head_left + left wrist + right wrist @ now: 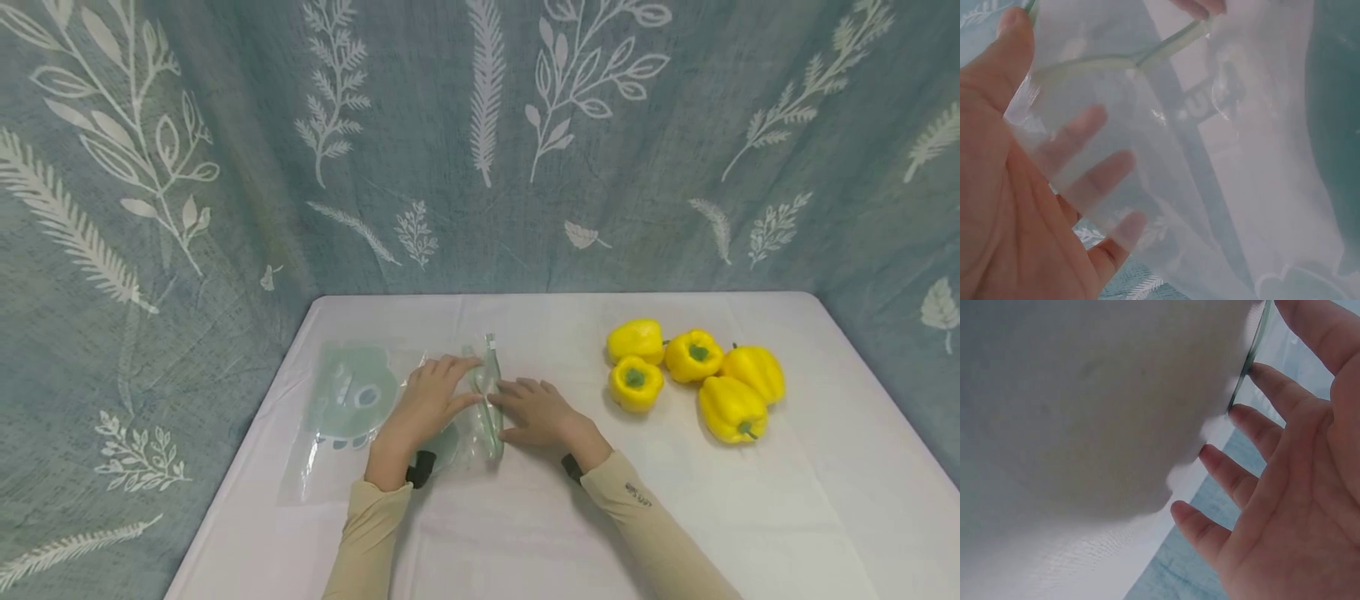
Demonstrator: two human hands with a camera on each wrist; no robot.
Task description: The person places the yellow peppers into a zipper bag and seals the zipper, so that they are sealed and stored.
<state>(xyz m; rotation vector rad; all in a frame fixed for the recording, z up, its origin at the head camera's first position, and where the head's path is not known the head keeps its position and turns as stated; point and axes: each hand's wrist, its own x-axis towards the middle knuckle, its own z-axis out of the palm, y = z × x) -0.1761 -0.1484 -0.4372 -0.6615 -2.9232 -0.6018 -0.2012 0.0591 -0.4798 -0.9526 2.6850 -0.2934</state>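
A clear zip bag with a green cartoon print lies on the table, its mouth edges raised and parted. My left hand rests over the mouth's left side with fingers extended. In the left wrist view several of its fingers show through the film, while the thumb is outside it, near the green zip strip. My right hand is at the right edge of the mouth. Its spread fingers touch the green rim with their tips, as the right wrist view shows.
Several yellow bell peppers stand and lie grouped at the right of the white-covered table. A blue-green curtain with white leaf prints hangs behind the table and down both sides.
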